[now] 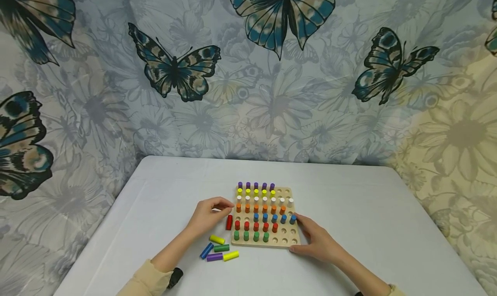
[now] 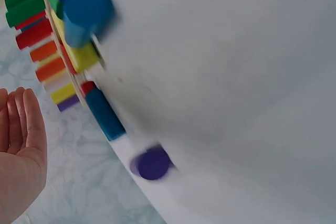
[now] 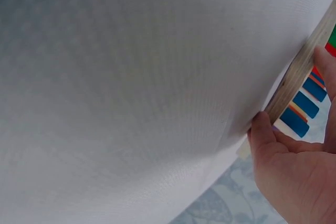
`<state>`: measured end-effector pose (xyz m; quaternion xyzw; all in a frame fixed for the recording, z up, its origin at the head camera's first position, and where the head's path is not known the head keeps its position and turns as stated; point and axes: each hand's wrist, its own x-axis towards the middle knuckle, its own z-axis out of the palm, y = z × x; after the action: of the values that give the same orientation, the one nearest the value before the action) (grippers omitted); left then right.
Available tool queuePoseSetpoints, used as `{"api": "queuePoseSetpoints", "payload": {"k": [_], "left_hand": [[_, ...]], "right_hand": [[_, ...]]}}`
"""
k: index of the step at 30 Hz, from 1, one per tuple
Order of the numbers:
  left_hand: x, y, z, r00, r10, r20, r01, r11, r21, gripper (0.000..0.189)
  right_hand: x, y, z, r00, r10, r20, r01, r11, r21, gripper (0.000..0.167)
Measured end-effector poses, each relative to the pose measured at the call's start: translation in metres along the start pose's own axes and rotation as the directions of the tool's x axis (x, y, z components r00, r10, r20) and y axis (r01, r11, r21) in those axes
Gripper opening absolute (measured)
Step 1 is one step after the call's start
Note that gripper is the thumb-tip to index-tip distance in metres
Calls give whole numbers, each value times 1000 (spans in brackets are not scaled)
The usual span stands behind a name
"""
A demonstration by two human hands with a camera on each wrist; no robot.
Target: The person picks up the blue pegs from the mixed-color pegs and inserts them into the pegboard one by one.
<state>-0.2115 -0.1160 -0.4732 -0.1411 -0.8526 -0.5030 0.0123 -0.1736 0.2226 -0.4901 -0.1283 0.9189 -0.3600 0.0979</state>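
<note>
A wooden pegboard (image 1: 268, 243) carries rows of purple, yellow, white, orange, blue, red and green pegs. My left hand (image 1: 211, 212) is at its left edge, fingertips close to the orange row. In the left wrist view this hand (image 2: 23, 148) shows nearly straight fingers, with no peg visible in them. Thumb and fingers of my right hand (image 1: 316, 242) hold the board's right edge. The right wrist view shows that hand (image 3: 299, 166) against the wooden side. One loose red peg (image 1: 229, 222) lies by the left edge.
Several loose pegs lie front left of the board, among them a blue peg (image 1: 206, 250), a green peg (image 1: 221, 247), a purple peg (image 1: 215, 257) and a yellow peg (image 1: 231, 256). A butterfly-patterned curtain (image 1: 272, 123) hangs behind the white table (image 1: 349, 192).
</note>
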Motion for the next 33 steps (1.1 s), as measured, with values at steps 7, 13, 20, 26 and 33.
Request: {"api": "queuePoseSetpoints", "payload": {"k": [7, 13, 20, 26, 33], "left_hand": [[-4, -10, -14, 1000, 17, 22, -19, 994, 108, 6], [-8, -14, -22, 988, 125, 93, -152, 902, 405, 7], [-10, -19, -23, 969, 207, 138, -246, 724, 644, 9], [-10, -17, -22, 957, 208, 203, -291, 661, 692, 10], [-8, -18, -20, 946, 219, 240, -325, 634, 702, 11]], "right_hand": [[0, 0, 0, 1000, -3, 0, 3, 1000, -1, 99], [0, 0, 0, 1000, -1, 0, 1, 1000, -8, 100], [0, 0, 0, 1000, 0, -1, 0, 1000, -2, 99], [-1, 1, -1, 1000, -8, -1, 8, 1000, 11, 99], [-1, 0, -1, 1000, -6, 2, 6, 1000, 17, 99]]}}
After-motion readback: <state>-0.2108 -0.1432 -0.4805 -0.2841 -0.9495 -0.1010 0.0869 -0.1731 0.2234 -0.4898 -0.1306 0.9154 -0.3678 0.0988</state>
